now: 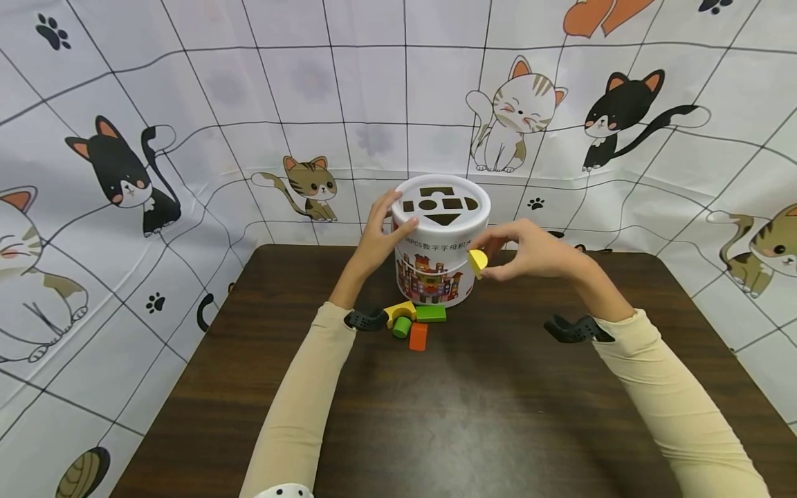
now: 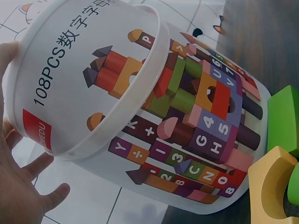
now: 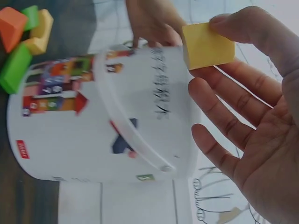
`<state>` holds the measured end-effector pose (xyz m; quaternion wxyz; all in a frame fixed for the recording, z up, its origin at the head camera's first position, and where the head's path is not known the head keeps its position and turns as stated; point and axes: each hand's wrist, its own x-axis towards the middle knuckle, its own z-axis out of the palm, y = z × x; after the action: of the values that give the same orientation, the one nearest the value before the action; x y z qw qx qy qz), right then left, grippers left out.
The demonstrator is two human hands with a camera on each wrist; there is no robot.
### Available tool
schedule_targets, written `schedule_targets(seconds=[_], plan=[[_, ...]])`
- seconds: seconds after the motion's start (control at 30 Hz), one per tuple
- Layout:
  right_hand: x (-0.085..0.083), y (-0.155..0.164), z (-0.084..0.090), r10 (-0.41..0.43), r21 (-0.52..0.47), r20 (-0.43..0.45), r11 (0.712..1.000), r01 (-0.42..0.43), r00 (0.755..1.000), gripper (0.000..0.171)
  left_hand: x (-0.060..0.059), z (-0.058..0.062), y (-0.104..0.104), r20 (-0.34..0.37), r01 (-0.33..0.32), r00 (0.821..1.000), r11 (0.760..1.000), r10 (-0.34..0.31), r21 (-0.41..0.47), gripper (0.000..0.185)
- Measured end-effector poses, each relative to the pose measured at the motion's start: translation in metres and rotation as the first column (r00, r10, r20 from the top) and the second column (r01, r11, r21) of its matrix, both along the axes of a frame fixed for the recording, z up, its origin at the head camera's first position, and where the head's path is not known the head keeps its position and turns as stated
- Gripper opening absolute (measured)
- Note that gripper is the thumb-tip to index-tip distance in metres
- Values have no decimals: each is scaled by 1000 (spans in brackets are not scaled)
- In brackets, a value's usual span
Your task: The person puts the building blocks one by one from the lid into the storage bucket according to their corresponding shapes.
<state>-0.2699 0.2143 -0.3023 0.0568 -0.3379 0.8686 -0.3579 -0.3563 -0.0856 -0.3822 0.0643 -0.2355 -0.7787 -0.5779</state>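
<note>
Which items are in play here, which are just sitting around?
In play:
- white plastic shape-sorter bucket, steadied by left hand
- yellow half-round wooden block, pinched in right hand

Idle on dark wooden table:
- yellow arch block
- green cylinder
- green flat block
- orange block

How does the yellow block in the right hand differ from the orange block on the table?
The yellow half-round wooden block is pinched in the right hand, raised beside the white bucket; the orange rectangular wooden block lies untouched on the dark wooden table, among other blocks. Both are small painted blocks.
</note>
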Motion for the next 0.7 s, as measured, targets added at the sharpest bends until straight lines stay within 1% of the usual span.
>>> schedule_targets(seconds=[0.13, 0.33, 0.47, 0.57, 0.7], plan=[[-8, 4, 12, -53, -39, -67, 998, 50, 996, 38, 0, 0, 1, -8, 5, 1000, 1000, -5, 5, 77], [-24, 9, 22, -72, -93, -116, 994, 61, 991, 37, 0, -1, 1, -11, 13, 1000, 1000, -13, 3, 80], [-34, 10, 31, -123, -116, -118, 987, 109, 985, 37, 1, 0, 0, -10, 11, 1000, 1000, -11, 3, 80], [-41, 10, 36, -184, -132, -114, 977, 169, 976, 37, 1, 1, 0, -11, 9, 1000, 1000, -9, -1, 80], [-52, 9, 40, -239, -149, -113, 964, 222, 964, 37, 1, 1, 0, -13, 7, 1000, 1000, -7, -3, 82]])
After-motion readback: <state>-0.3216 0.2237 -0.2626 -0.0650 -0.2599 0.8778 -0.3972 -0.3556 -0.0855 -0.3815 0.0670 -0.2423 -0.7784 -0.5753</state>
